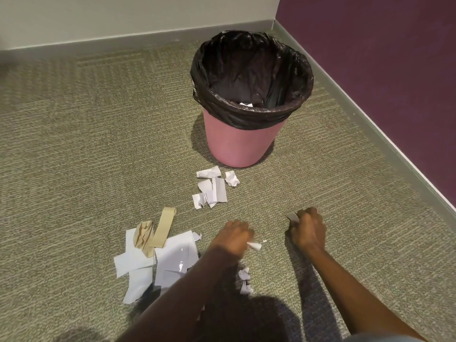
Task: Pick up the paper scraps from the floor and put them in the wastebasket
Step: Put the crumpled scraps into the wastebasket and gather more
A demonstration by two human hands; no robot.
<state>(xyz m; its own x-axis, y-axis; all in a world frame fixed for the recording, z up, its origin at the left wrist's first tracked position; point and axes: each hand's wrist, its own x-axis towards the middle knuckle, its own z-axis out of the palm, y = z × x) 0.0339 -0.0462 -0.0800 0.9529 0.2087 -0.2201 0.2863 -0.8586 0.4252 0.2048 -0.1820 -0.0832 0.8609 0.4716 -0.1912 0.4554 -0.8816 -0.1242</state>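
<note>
A pink wastebasket [240, 144] lined with a black bag stands upright on the carpet, with a white scrap [246, 104] inside it. My left hand [233, 236] is low over the floor and grips a small white paper scrap [255, 246]. My right hand [308, 229] is curled round a grey-white scrap [293, 216] at the carpet. A cluster of white scraps [213, 187] lies just in front of the basket. A bigger pile of white sheets [158, 260] with tan paper strips [154, 234] lies left of my left hand. More crumpled scraps [245, 280] lie under my left forearm.
The grey-green carpet [98, 144] runs to a white wall [123, 18] at the back and a purple wall [382, 70] on the right, both with grey baseboards. The basket stands near that corner. Two tiny white bits [264, 241] lie between my hands.
</note>
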